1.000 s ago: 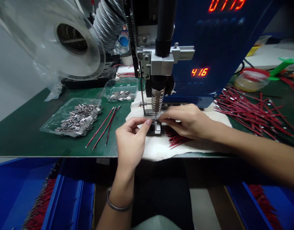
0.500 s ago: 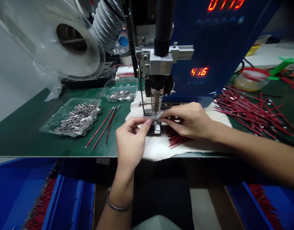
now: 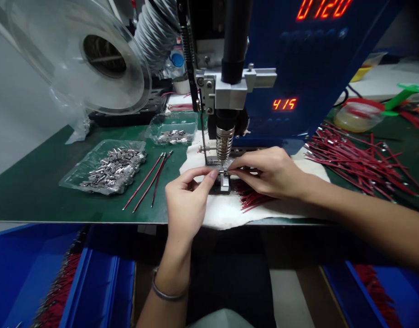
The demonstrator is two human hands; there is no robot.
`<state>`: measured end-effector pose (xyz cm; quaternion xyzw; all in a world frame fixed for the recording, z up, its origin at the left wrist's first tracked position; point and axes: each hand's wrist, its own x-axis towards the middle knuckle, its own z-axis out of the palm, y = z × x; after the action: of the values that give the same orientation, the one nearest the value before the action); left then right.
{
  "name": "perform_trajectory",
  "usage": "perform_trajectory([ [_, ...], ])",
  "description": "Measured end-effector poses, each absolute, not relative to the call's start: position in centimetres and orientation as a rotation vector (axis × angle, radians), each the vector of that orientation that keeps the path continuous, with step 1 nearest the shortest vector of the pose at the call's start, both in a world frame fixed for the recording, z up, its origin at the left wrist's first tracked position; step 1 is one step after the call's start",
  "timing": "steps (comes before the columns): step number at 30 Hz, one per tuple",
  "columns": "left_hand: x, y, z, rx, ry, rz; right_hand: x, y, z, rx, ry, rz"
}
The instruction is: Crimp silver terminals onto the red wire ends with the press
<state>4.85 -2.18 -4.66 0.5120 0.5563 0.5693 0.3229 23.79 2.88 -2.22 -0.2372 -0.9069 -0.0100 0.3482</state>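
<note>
My left hand point(image 3: 187, 198) pinches thumb and forefinger at the left side of a small metal fixture point(image 3: 224, 183). From the right, my right hand point(image 3: 269, 173) pinches at the same spot, with a thin dark strand, seemingly a wire, showing between its fingers. A tiny shiny metal part point(image 3: 223, 172) lies between the two sets of fingertips; its far end is hidden by my left fingers. Right above it stands the soldering iron tip with a coiled spring point(image 3: 225, 140). A bundle of red wires point(image 3: 252, 200) lies below my right hand on white cloth point(image 3: 223, 214).
A clear tray of metal terminals point(image 3: 110, 168) and a smaller one point(image 3: 175, 135) stand at left, beside a few loose wires point(image 3: 149, 182). Right lies a red wire pile point(image 3: 359, 159). The blue machine point(image 3: 281, 54) rises behind; blue bins point(image 3: 103, 282) sit below the table edge.
Both hands hold nearly the same pose at the fixture. The lower red display has gone from 416 to 415, and the upper reading has changed too. The view has shifted very slightly.
</note>
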Motion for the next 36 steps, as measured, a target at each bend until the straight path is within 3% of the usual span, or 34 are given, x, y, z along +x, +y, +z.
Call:
perform_trajectory([
  [36,4.86,-2.36,-4.39,1.32,1.48,1.458,23.94,2.84,-2.33,-0.582,-2.348,-0.05],
])
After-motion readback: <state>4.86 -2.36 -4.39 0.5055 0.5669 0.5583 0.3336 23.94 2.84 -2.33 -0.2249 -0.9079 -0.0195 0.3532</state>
